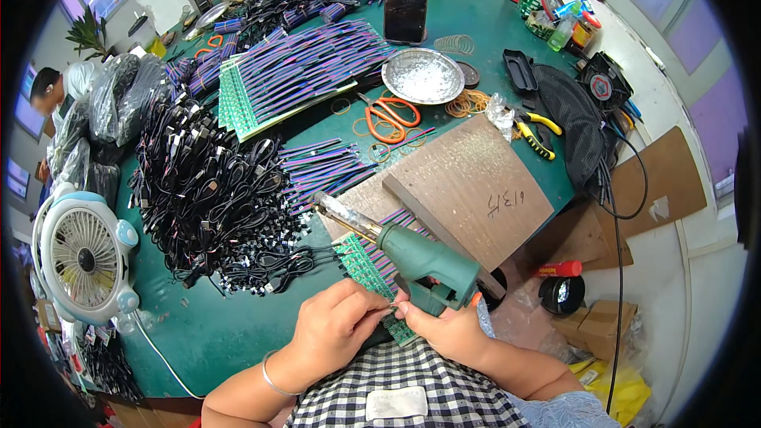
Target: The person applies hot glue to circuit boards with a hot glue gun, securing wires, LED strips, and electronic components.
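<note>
A green soldering gun lies against my right hand, whose fingers curl under its handle, its metal tip pointing to the far left. My left hand is closed in a pinch; its fingertips meet my right thumb over something thin, perhaps a wire end, too small to make out. Beneath both hands runs a strip of green circuit boards with dark and purple wires attached, partly hidden by the gun and my fingers. Its wires pass under a wooden bar on a brown board.
A heap of black cables and a white fan stand left. Behind are a stack of wired circuit boards, orange scissors, a metal dish and a phone. Yellow-handled pliers lie right. Another person is at far left.
</note>
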Demonstrator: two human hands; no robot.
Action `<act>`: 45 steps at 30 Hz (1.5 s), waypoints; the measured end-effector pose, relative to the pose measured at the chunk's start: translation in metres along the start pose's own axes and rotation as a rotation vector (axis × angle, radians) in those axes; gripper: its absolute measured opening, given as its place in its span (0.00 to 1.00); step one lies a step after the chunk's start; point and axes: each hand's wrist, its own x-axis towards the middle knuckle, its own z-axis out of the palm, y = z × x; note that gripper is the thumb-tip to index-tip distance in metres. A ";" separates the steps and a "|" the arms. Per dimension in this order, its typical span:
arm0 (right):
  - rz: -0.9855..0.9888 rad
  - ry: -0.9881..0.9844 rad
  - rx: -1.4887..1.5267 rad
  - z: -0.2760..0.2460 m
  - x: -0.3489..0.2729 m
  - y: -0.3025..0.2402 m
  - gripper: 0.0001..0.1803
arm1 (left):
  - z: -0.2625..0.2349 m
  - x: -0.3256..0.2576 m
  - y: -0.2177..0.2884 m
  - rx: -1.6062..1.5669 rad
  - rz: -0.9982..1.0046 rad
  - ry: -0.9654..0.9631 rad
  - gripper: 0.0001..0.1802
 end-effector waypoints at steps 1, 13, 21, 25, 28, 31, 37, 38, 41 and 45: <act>0.016 -0.008 0.028 -0.001 0.000 0.002 0.07 | -0.001 0.000 -0.001 0.013 0.016 -0.006 0.12; -0.164 -0.158 -0.206 -0.052 -0.026 -0.013 0.11 | -0.028 0.005 -0.039 0.493 0.219 0.029 0.09; 0.014 0.021 -0.208 -0.074 -0.063 0.011 0.24 | -0.025 0.012 -0.054 0.483 0.213 0.030 0.09; 0.037 -0.003 -0.237 -0.070 -0.055 0.002 0.20 | -0.024 0.019 -0.056 0.508 0.218 0.027 0.09; 0.011 -0.084 -0.336 -0.077 -0.053 0.010 0.19 | -0.021 0.019 -0.058 0.527 0.201 0.006 0.09; -0.017 -0.158 -0.442 -0.085 -0.053 0.018 0.18 | -0.020 0.020 -0.060 0.525 0.204 0.024 0.08; -0.080 -0.314 -0.648 -0.095 -0.054 0.025 0.15 | -0.021 0.021 -0.060 0.528 0.192 0.002 0.07; -0.080 -0.313 -0.650 -0.089 -0.054 0.021 0.15 | -0.021 0.022 -0.060 0.526 0.190 0.000 0.07; 0.093 -0.122 -0.397 -0.073 -0.049 0.009 0.10 | -0.020 0.022 -0.061 0.529 0.188 0.002 0.07; -0.049 -0.156 -0.418 -0.069 -0.054 0.021 0.14 | -0.022 0.022 -0.060 0.535 0.188 0.002 0.07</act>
